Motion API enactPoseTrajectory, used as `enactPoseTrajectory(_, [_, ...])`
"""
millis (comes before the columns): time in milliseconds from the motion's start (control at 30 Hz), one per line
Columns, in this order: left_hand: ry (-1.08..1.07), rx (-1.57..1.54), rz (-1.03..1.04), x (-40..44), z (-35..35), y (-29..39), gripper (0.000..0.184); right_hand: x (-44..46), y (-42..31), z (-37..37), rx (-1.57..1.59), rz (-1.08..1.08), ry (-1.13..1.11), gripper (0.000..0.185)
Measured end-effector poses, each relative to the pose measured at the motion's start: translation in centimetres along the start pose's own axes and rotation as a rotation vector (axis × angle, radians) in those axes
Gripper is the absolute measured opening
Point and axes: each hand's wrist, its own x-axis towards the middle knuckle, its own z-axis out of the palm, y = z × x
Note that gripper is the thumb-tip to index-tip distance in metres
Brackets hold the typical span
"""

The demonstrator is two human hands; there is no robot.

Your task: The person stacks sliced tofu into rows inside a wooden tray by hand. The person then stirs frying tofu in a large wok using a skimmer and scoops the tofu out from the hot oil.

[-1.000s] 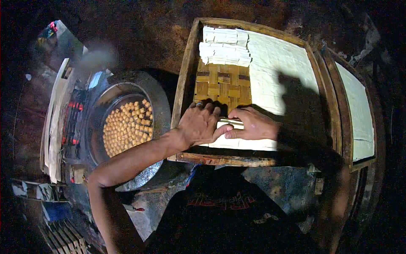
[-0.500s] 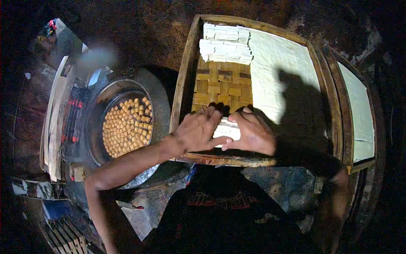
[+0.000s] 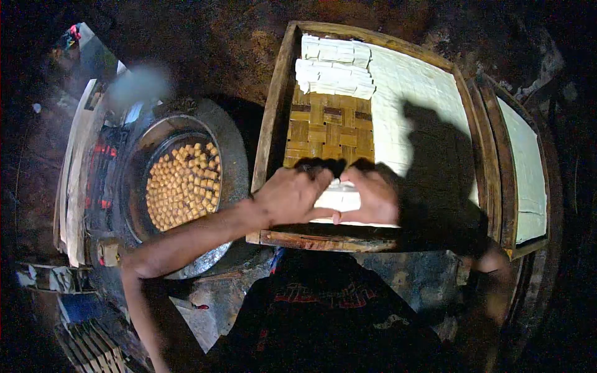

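Note:
My left hand (image 3: pixel 291 195) and my right hand (image 3: pixel 375 198) press from both sides on a short row of white tofu pieces (image 3: pixel 337 200), at the near end of a wooden-framed tray (image 3: pixel 273 115). Fingers of both hands curl around the far side, and the thumbs almost meet on the near side. Beyond the hands a bare patch of woven bamboo mat (image 3: pixel 333 133) shows. Two rows of cut tofu (image 3: pixel 336 78) lie at the tray's far left. A flat sheet of scored tofu (image 3: pixel 413 71) covers its right side, partly under shadow.
Left of the tray stands a wide pan (image 3: pixel 138 165) with many browned tofu cubes (image 3: pixel 183 186) in dark oil. Glowing embers (image 3: pixel 102 177) and long pieces of wood (image 3: pixel 78 180) lie beyond it. A second framed tray of tofu (image 3: pixel 523 165) stands at the right.
Both hands stay around the tofu pieces at the tray's near end. My right hand has shifted slightly, and more of the white tofu shows between the hands. The view has moved a little.

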Motion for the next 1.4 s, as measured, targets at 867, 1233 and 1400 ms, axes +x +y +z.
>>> enactPoseTrajectory(867, [0.246, 0.260, 0.115, 4.2, 1.5, -5.5, 0.066, 4.6, 1.7, -2.6, -0.317, -0.233, 0.285, 0.073])
enactPoseTrajectory(1233, [0.170, 0.254, 0.136, 3.3, -0.1, -6.0, 0.075, 3.7, 3.3, -3.0, -0.415, -0.372, 0.355, 0.094])
enactPoseTrajectory(1400, [0.168, 0.244, 0.110, 5.0, 0.4, -3.9, 0.072, 3.7, 4.6, -4.3, -0.468, -0.351, 0.255, 0.085])
